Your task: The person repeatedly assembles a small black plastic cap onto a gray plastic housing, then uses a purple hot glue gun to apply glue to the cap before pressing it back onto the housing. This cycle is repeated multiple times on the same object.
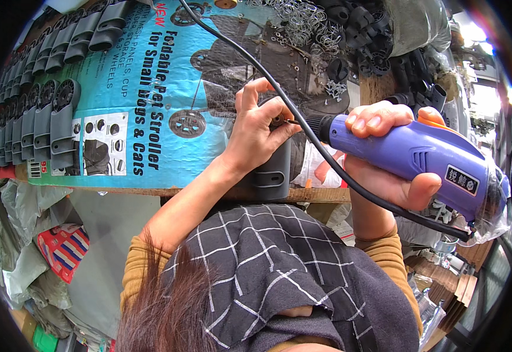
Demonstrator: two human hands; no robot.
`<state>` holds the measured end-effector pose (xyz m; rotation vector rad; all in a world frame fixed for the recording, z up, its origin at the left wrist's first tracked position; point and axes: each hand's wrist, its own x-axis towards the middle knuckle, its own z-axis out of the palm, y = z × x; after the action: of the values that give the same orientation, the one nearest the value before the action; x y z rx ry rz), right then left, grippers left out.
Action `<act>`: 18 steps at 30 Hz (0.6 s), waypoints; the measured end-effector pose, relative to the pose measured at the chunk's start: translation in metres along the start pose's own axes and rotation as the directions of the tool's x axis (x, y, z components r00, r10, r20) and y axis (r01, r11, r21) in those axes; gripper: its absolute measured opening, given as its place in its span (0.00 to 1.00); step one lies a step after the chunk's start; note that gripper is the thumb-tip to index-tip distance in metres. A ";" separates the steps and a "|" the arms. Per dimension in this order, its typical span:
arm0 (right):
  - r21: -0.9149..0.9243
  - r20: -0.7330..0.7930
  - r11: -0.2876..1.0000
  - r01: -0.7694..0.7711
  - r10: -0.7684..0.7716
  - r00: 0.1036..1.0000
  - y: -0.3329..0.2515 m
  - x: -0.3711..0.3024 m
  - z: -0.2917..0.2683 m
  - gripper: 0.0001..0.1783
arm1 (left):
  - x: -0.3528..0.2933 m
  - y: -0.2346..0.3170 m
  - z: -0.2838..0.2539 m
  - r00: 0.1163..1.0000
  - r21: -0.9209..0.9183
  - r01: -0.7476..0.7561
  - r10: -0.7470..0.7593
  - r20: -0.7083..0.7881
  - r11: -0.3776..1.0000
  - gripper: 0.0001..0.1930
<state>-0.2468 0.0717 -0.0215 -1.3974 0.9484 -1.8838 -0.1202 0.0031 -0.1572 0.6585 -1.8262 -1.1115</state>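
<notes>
Purple power screwdriver (411, 155) sits wrapped in the closed fingers of the right hand (376, 179), angled sideways so its bit (293, 122) reaches the left hand (252, 132), whose curled fingers seemingly steady the grey plastic part (274, 171) at the edge of the worktop (313, 195), exact grip hidden.
</notes>
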 end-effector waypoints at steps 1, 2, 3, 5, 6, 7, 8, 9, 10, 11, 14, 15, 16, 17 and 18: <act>-0.006 0.009 1.000 0.002 -0.002 1.000 0.000 0.000 0.001 0.45 | 0.000 0.000 0.000 1.000 -0.017 0.021 -0.021 -0.001 1.000 0.11; -0.005 -0.002 1.000 -0.004 0.004 1.000 0.001 0.000 0.003 0.45 | 0.000 0.001 0.000 0.999 -0.033 0.041 -0.041 0.000 0.999 0.12; -0.026 0.000 1.000 -0.017 0.017 1.000 0.001 0.001 0.004 0.45 | 0.000 0.001 0.000 0.998 -0.049 0.062 -0.062 0.001 0.997 0.13; -0.088 0.016 0.995 -0.051 0.052 0.999 0.001 0.002 0.007 0.45 | 0.000 0.002 -0.001 0.998 -0.018 0.062 -0.062 0.009 0.998 0.13; -0.105 -0.010 0.990 -0.098 0.097 0.995 0.001 0.001 0.008 0.45 | 0.000 0.002 -0.001 0.998 -0.004 0.062 -0.062 0.011 0.998 0.14; -0.161 0.005 0.981 -0.111 0.114 0.993 0.000 0.002 0.009 0.45 | 0.000 0.001 -0.001 0.997 -0.005 0.071 -0.071 0.013 0.997 0.14; -0.190 -0.020 0.970 -0.154 0.153 0.988 -0.001 0.001 0.011 0.45 | -0.001 0.001 -0.001 0.997 -0.006 0.081 -0.081 0.014 0.997 0.14; -0.208 -0.030 0.962 -0.176 0.174 0.984 -0.001 0.001 0.012 0.45 | -0.001 0.001 -0.001 0.996 -0.006 0.090 -0.090 0.015 0.996 0.14; -0.226 -0.040 0.954 -0.198 0.194 0.980 -0.001 0.000 0.014 0.45 | -0.001 0.001 -0.001 0.996 0.009 0.085 -0.085 0.013 0.996 0.15; -0.235 -0.034 0.951 -0.201 0.199 0.979 -0.001 0.000 0.015 0.45 | -0.001 0.000 -0.001 0.997 0.023 0.080 -0.080 0.012 0.997 0.15; -0.284 -0.028 0.935 -0.212 0.212 0.977 -0.003 0.000 0.019 0.45 | 0.000 -0.001 0.001 0.997 0.013 0.082 -0.082 -0.009 0.997 0.16; -0.302 -0.027 0.929 -0.214 0.216 0.976 -0.004 0.000 0.020 0.45 | 0.000 -0.001 0.001 0.996 -0.006 0.091 -0.091 -0.018 0.996 0.17; -0.321 -0.026 0.922 -0.217 0.221 0.975 -0.004 0.001 0.022 0.45 | 0.000 -0.001 0.002 0.997 0.008 0.081 -0.081 -0.019 0.997 0.17; -0.340 -0.024 0.915 -0.219 0.224 0.974 -0.005 0.001 0.023 0.45 | 0.001 -0.002 0.002 0.997 0.014 0.076 -0.075 -0.020 0.997 0.17; -0.355 -0.018 0.909 -0.218 0.227 0.974 -0.005 0.002 0.024 0.45 | 0.001 -0.002 0.002 0.997 0.019 0.071 -0.070 -0.021 0.997 0.16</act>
<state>-0.2244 0.0682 -0.0112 -1.4355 1.4274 -1.5751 -0.1218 0.0023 -0.1590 0.7485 -1.8114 -1.1299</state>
